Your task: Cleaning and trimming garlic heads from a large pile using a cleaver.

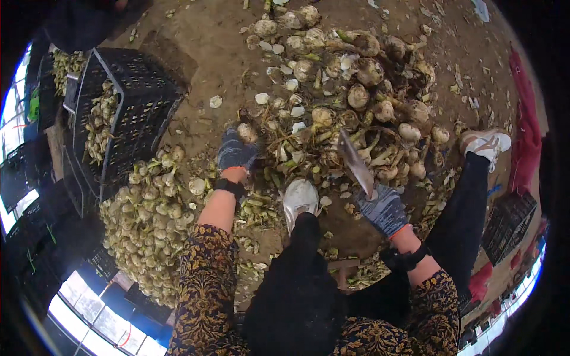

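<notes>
My left hand (236, 149), in a dark grey knit glove, is closed on a round, pale brown bulb (247, 133) with soil on it. In my gloved right hand (383, 209) is a knife (355, 159), its broad, dirty blade pointing up and to the left. The blade reaches over the edge of a heap of soiled bulbs (369, 72) with roots and stem stubs, which spreads ahead of me. The exact kind of bulb is not clear. To the left of my left forearm lies a large pile of trimmed, paler bulbs (148, 219).
A black plastic crate (139, 98) with bulbs inside stands at the left, more crates beyond it. Cut stems and white scales (298, 111) litter the dirt floor. My shoe (300, 200) is between my hands, the other (485, 145) at right. Red cloth (522, 130) and another crate (509, 225) lie far right.
</notes>
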A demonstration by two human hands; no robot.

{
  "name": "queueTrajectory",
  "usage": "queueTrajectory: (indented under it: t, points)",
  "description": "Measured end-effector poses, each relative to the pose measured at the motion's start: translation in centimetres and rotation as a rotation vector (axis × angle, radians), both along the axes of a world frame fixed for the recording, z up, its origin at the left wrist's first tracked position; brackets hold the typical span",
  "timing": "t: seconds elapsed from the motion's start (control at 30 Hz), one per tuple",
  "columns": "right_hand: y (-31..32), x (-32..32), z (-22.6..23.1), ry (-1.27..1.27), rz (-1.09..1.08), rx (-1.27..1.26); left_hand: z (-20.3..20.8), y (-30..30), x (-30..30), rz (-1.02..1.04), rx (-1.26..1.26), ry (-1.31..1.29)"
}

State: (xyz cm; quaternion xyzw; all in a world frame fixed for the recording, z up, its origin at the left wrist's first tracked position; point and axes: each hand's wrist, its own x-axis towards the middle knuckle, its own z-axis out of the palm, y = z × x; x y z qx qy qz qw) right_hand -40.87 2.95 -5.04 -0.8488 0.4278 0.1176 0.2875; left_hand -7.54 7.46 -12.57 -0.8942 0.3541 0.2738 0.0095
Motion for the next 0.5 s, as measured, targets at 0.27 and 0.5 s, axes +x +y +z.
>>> queueTrajectory:
  t: [0.27, 0.5]
  points:
    - [-1.4, 1.3, 2.8, -0.078, -0.116, 0.066, 5.1, 0.0, -4.6, 0.129, -0.453, 0.924]
    - [-2.2, 4.4, 5.3, 0.023, 0.135, 0.195, 7.5, 2.0, -7.9, 0.12, -0.46, 1.289]
